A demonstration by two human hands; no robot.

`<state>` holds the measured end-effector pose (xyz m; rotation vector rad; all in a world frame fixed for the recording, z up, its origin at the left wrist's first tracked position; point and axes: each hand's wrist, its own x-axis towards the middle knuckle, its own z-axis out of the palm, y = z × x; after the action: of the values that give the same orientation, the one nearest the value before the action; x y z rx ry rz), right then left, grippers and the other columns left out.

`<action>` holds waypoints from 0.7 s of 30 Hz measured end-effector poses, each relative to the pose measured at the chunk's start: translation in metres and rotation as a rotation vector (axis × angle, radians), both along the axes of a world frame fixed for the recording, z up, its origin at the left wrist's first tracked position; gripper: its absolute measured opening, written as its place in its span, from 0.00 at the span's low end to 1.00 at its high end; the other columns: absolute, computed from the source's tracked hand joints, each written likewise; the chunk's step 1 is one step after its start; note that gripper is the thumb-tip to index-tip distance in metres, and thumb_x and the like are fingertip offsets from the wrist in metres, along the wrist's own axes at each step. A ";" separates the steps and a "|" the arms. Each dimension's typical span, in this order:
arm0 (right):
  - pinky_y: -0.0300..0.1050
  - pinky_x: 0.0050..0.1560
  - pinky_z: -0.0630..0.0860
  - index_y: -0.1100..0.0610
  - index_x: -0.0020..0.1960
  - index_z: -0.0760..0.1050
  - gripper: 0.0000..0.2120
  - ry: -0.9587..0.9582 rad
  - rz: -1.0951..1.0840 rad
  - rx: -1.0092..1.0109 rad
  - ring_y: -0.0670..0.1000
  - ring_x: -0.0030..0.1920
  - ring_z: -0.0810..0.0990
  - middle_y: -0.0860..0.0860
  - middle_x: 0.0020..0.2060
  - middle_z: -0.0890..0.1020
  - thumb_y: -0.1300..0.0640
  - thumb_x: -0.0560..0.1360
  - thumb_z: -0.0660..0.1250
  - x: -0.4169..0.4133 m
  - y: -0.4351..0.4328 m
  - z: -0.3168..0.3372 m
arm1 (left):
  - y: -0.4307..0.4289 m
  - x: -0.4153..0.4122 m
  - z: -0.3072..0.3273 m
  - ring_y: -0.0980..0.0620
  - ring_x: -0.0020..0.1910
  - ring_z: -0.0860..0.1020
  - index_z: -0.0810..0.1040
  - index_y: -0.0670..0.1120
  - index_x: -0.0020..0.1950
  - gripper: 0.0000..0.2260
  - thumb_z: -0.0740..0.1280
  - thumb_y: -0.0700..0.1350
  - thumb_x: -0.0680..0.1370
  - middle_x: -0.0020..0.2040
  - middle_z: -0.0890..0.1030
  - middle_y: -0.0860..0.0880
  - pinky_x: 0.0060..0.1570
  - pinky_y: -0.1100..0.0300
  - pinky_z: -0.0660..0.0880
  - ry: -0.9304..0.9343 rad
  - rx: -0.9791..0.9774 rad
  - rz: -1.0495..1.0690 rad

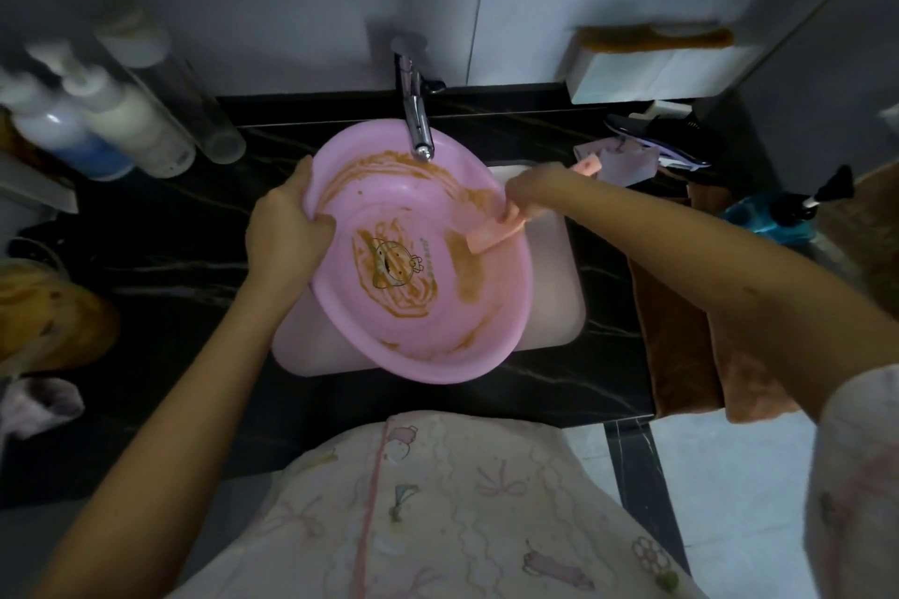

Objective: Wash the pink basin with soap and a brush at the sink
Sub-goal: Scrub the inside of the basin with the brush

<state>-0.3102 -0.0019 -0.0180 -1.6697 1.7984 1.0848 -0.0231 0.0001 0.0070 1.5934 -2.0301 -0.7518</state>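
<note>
Bottles stand blurred at the far left of the dark marbled counter. Moving right, the left hand clamps the left rim of the pink basin, thumb hooked inside the wall and fingers wrapped behind it. The basin sits over the white sink, tipped so its mouth faces the person, with its far rim just under the chrome faucet. No water can be seen running. Orange-brown smears streak the far wall, ring the cartoon print on the bottom and run down the right side.

At the right wall of the basin the right hand grips a pink brush (blurred, so bristles cannot be made out). Its long axis slants from far right, where the handle end pokes out past the hand, to near left, where the head touches the inner wall.

Most of the dirt lies left of and nearer than the brush head, so the scrubbing likely has to sweep that way, toward the bottom. The right hand is the one placed for it, while the left only steadies. A brown towel hangs off the counter at the right.
</note>
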 end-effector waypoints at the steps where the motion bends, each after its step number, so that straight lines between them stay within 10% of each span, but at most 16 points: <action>1: 0.46 0.46 0.70 0.58 0.64 0.72 0.16 0.058 0.076 -0.143 0.54 0.46 0.76 0.55 0.46 0.76 0.52 0.80 0.60 0.000 -0.004 0.002 | 0.000 0.001 0.000 0.44 0.48 0.78 0.68 0.48 0.71 0.28 0.64 0.35 0.72 0.53 0.80 0.42 0.43 0.57 0.72 -0.005 0.000 0.004; 3: 0.46 0.46 0.70 0.57 0.63 0.71 0.14 0.148 0.177 -0.261 0.56 0.47 0.77 0.54 0.46 0.76 0.52 0.80 0.58 0.001 -0.003 -0.001 | -0.001 0.002 -0.001 0.44 0.48 0.78 0.68 0.49 0.71 0.28 0.64 0.35 0.71 0.53 0.80 0.43 0.42 0.58 0.72 -0.009 0.001 0.011; 8: 0.45 0.51 0.73 0.58 0.64 0.74 0.19 -0.037 -0.092 0.207 0.52 0.46 0.77 0.53 0.48 0.77 0.51 0.77 0.65 0.003 0.010 -0.024 | 0.000 0.003 -0.006 0.47 0.46 0.78 0.68 0.50 0.71 0.28 0.64 0.36 0.72 0.52 0.80 0.46 0.41 0.57 0.72 -0.026 0.018 0.021; 13: 0.46 0.43 0.70 0.56 0.62 0.72 0.12 0.110 0.299 -0.424 0.55 0.44 0.77 0.55 0.46 0.76 0.55 0.80 0.59 0.001 -0.001 -0.012 | 0.001 0.009 -0.010 0.51 0.44 0.76 0.68 0.50 0.71 0.27 0.64 0.37 0.72 0.52 0.80 0.45 0.40 0.58 0.72 -0.032 0.007 0.025; 18: 0.44 0.46 0.72 0.58 0.62 0.73 0.17 0.030 0.063 -0.022 0.54 0.48 0.77 0.54 0.50 0.77 0.49 0.79 0.62 0.010 0.013 -0.024 | 0.002 0.002 -0.002 0.47 0.49 0.77 0.66 0.46 0.73 0.28 0.63 0.34 0.73 0.57 0.79 0.41 0.45 0.60 0.70 0.004 -0.001 0.017; 21: 0.45 0.42 0.70 0.57 0.62 0.73 0.13 0.036 0.188 -0.278 0.55 0.46 0.78 0.54 0.48 0.78 0.54 0.79 0.61 0.004 -0.013 -0.008 | 0.004 0.002 -0.002 0.43 0.54 0.77 0.65 0.45 0.73 0.28 0.63 0.34 0.73 0.59 0.78 0.41 0.47 0.61 0.70 0.011 0.004 0.026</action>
<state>-0.3058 -0.0148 -0.0257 -2.0283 1.9166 0.9802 -0.0210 0.0042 0.0052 1.6117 -1.9974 -0.7543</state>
